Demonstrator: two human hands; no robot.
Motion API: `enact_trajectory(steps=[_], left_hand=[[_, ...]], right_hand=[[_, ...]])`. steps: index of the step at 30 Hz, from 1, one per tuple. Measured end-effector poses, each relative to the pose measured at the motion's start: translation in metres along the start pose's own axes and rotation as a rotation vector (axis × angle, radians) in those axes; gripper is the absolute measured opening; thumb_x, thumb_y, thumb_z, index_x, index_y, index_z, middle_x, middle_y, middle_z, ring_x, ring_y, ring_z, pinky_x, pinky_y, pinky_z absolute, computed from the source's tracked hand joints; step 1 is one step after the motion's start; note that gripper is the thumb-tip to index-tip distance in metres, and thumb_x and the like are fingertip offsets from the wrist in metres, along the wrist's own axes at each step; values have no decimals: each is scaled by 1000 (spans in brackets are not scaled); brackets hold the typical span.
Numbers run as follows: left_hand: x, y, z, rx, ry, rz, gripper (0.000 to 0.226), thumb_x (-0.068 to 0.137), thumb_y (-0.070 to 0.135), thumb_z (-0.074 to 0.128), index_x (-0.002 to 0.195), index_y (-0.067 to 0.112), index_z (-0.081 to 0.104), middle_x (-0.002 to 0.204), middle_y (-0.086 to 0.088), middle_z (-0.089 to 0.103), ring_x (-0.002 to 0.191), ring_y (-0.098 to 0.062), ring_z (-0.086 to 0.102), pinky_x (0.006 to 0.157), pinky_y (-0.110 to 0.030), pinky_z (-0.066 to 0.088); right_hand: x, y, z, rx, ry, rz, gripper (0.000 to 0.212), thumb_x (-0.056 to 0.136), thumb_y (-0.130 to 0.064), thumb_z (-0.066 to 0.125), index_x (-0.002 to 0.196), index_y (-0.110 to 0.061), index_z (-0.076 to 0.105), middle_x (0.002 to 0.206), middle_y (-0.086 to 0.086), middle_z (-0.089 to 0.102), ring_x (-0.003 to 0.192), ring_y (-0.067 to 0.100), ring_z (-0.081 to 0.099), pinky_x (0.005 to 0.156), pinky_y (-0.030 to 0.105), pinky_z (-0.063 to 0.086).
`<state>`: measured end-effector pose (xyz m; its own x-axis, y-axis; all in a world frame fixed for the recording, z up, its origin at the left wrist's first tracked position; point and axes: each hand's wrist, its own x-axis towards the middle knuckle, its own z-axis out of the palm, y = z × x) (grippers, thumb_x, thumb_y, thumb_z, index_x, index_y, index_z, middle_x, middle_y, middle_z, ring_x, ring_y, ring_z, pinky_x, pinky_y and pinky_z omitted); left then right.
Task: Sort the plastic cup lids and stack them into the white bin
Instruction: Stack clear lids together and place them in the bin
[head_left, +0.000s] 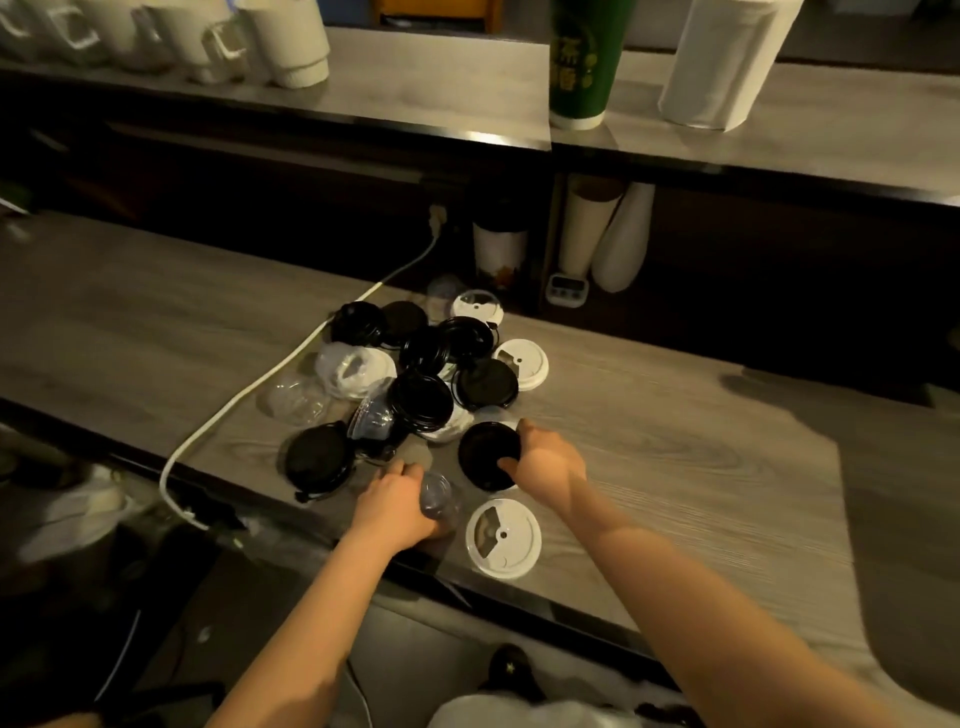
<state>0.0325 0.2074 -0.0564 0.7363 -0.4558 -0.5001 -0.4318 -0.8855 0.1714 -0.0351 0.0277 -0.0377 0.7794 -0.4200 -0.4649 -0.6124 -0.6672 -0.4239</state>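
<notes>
Black lid (485, 457) lies at the near edge of the pile (421, 400), your right hand (548, 462) gripping its rim; your left hand (395, 506) curls round a clear lid (440, 500), probably sorting by kind. No bin shows.

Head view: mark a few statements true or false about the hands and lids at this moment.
1. The right hand grips a black lid. True.
2. The left hand is empty. False: it holds a clear lid.
3. A white lid lies flat near the counter's front edge, apart from the pile. True.
4. The green cup stands among the lids. False: it stands on the upper shelf.
</notes>
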Motion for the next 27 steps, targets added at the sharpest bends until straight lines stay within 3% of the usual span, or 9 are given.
enact_trajectory(steps=[6,9,14,18,27], left_hand=[[8,11,-3,-24,12,54,80,75,48,68,137,14,33,145,-7,28,129,-28,37,99,-36,41],[9,17,-7,-95,47,77,83,71,48,72,137,14,34,141,-8,37,125,-27,43,95,-36,45],[0,35,-23,-269,162,113,84,66,51,76,131,14,39,130,-7,47,117,-24,49,94,-36,45],[-11,61,-44,-326,265,206,76,68,48,76,125,15,38,126,-4,46,111,-21,50,86,-34,46],[-28,178,-73,-315,398,504,72,73,46,74,129,17,39,131,-4,40,120,-22,40,94,-29,35]], right_hand=[[-5,26,-11,232,71,-29,34,89,-18,61,120,-9,50,114,16,63,104,33,59,82,38,49],[-10,35,-20,333,116,-71,33,90,-18,61,121,-10,52,111,14,63,102,31,59,79,36,49],[-19,49,-39,565,230,-60,31,88,-13,62,118,-13,54,92,-1,57,94,26,61,79,45,56],[-36,61,-59,804,302,-38,29,88,-10,63,110,-19,48,107,10,59,97,28,62,58,28,57],[-106,138,-125,895,610,-4,26,88,-12,63,110,-21,51,111,5,59,92,18,63,65,32,58]])
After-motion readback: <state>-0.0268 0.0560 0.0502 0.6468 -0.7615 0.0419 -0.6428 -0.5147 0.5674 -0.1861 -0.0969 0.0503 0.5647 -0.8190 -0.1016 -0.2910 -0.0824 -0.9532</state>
